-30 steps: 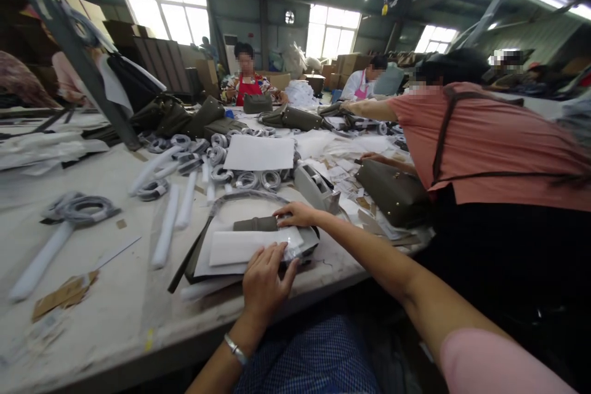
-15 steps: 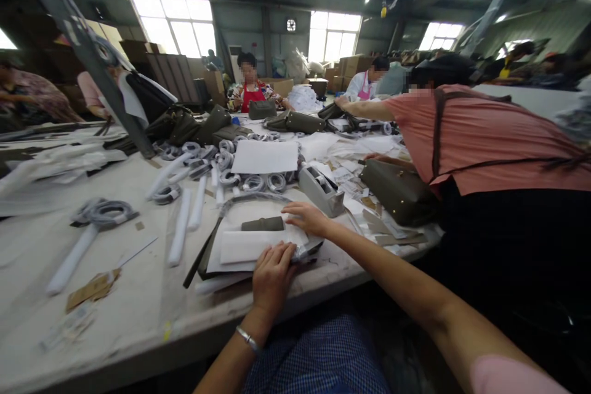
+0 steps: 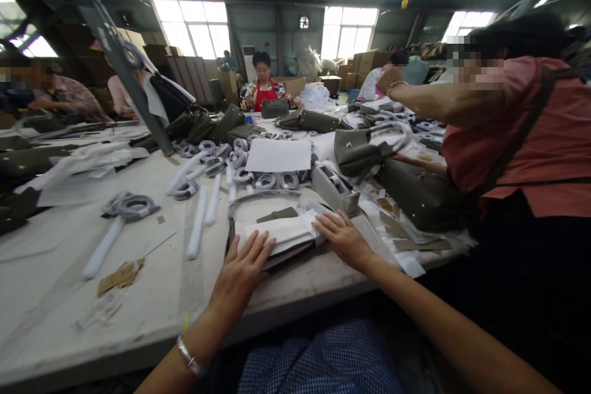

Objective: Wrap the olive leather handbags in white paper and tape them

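An olive handbag (image 3: 258,217) lies at the table's near edge, partly covered by a folded white sheet (image 3: 284,231). Its wrapped handle (image 3: 265,197) arches away from me. My left hand (image 3: 242,274) rests with spread fingers on the sheet's left part and the bag's near left side. At the right end, my right hand (image 3: 346,239) lies with fingers stretched over the edge of the sheet and some clear plastic. Neither hand is closed round anything.
Just beyond my right hand stands a grey tape dispenser (image 3: 335,189). Wrapped grey handle coils (image 3: 265,181) and white foam rolls (image 3: 197,223) lie behind and left. A co-worker in a pink top (image 3: 498,123) leans in at right, beside another olive bag (image 3: 415,194).
My left hand has moved left along the sheet and my right hand has come down nearer to me. The co-worker at right has raised an arm, and another bag now shows there.
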`<state>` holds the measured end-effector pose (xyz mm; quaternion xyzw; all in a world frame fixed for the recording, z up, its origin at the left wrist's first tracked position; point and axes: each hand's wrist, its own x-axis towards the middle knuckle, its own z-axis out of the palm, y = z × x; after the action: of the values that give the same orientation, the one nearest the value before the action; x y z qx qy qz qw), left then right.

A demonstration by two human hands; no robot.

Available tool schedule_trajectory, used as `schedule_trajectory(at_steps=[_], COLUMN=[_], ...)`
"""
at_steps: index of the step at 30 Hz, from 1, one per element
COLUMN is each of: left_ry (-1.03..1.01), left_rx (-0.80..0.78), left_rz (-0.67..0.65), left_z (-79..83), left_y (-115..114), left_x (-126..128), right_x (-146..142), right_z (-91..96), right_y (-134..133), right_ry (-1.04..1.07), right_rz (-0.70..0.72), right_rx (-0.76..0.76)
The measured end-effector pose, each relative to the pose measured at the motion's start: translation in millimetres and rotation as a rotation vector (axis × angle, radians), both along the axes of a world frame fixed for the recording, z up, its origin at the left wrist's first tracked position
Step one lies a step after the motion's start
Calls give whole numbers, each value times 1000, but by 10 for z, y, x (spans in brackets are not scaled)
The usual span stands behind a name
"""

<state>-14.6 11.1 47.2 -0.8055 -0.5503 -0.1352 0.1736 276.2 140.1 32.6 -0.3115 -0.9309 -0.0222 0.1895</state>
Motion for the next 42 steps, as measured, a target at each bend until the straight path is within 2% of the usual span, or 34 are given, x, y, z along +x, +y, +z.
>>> schedule_trajectory(at_steps=[2, 4, 6, 8, 11, 13, 14, 16, 18, 22, 24, 28, 32, 34, 36, 38, 40, 42], left_ry=[-4, -44, -94, -141, -184, -201, -212, -245, -288, -322, -302, -257, -253, -252, -251, -244, -236, -235], left_rx=[27, 69, 101, 109, 106, 118, 128, 144, 153, 180, 185, 155, 152, 144, 143, 154, 174, 190], left_rz=[7, -11, -27, -30, -47, -52, -44, -13, 20, 33, 15, 27, 68, 61, 47, 30, 21, 9], left_z=[-95, -246, -398, -505, -543, -508, -484, -442, -419, -421, -435, -481, -548, -586, -624, -656, -674, -673], left_y=[-15, -13, -4, 7, 22, 15, 4, -34, -78, -126, -136, -149, -107, -66, -27, -4, 1, -5], left_x=[-150, -231, -263, -276, -300, -319, -328, -345, -357, -312, -247, -117, -94, -115, -144, -170, -184, -181], right_x=[4, -38, -140, -296, -561, -714, -781, -903, -1027, -1268, -1344, -1383, -1363, -1296, -1120, -790, -309, 261], right_z=[-19, -65, -117, -156, -176, -163, -149, -111, -66, 25, 55, 70, 6, -67, -147, -205, -221, -199], right_y=[-57, -212, -406, -568, -668, -665, -660, -664, -695, -779, -797, -810, -808, -782, -740, -692, -652, -621], right_ry=[163, 374, 568, 756, 1220, 1523, 1616, 1668, 1637, 1532, 1528, 1562, 1575, 1469, 1257, 1009, 754, 494], right_rz=[-96, -190, -267, -320, -430, -504, -521, -516, -468, -275, -272, -343, -269, -238, -246, -241, -198, -245], right_rx=[-23, -182, -505, -896, -1357, -1560, -1627, -1703, -1747, -1839, -1871, -1860, -1810, -1781, -1676, -1384, -898, -505])
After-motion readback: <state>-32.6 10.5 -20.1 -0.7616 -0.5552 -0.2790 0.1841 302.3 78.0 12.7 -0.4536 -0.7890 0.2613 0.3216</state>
